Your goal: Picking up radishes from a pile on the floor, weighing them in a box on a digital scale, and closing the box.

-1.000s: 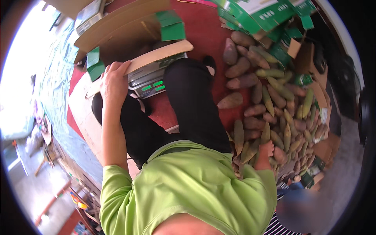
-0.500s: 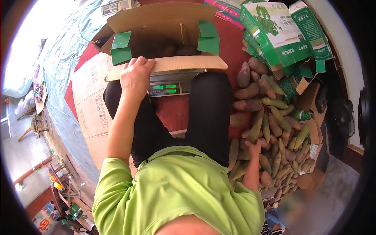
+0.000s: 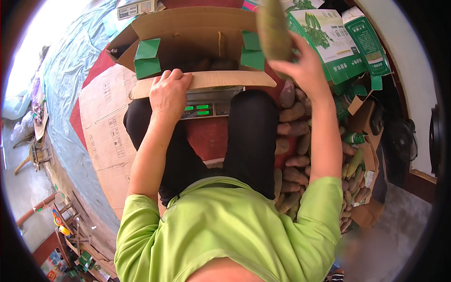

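My left hand (image 3: 169, 94) rests on the near flap of an open cardboard box (image 3: 225, 79), its fingers curled over the edge. Several dark roundish things lie in shadow inside the box. Under it is a scale (image 3: 220, 109) with green lit digits, just beyond my knees. My right hand (image 3: 308, 68) is raised to the right of the box, gripping a long green radish (image 3: 273, 30) that points upward and is apart from the box.
A heap of reddish and green radishes (image 3: 292, 128) spreads along my right side. Green and white printed cartons (image 3: 324, 35) stand beyond it. Flattened cardboard (image 3: 105, 122) and a blue sheet (image 3: 75, 89) lie to the left. Another scale (image 3: 136, 8) stands at the far left.
My right hand has come up from the heap with a long green radish and moved forward beside the box. My left hand stays on the flap.
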### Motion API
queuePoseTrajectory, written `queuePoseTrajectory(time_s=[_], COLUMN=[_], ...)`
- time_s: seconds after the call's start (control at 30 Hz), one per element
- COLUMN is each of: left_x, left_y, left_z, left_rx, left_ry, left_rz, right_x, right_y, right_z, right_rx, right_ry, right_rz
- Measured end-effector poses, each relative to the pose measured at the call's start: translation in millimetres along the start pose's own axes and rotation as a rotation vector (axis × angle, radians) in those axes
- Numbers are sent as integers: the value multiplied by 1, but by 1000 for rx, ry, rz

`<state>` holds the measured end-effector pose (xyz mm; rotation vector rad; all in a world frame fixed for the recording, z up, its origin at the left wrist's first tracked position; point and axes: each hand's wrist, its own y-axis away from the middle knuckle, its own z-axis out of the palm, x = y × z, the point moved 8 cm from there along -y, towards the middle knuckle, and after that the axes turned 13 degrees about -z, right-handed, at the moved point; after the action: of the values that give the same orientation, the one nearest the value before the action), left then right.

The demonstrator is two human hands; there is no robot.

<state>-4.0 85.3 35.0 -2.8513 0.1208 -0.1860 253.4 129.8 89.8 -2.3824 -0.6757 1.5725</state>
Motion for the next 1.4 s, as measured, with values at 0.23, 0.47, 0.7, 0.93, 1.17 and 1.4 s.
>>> queuePoseTrajectory(time_s=[0.23,0.47,0.7,0.93,1.17,1.4], left_x=[-2,-2,-3,0,-3,-9], left_y=[1,1,0,-2,-2,-1], left_z=[4,4,4,11,18,10], left_rx=[18,38,4,-10,-41,-29], left_ry=[17,-10,-9,-24,-54,-100], left_rz=[23,36,3,15,-58,-61], right_x=[17,91,46,138,193,199], right_y=[-74,-51,-20,167,449,623], right_z=[118,164,59,-87,-78,6], right_rx=[-291,-684,-194,119,268,-32], right_ry=[162,582,32,294,143,414], right_rz=[-176,124,-4,390,1217,1295])
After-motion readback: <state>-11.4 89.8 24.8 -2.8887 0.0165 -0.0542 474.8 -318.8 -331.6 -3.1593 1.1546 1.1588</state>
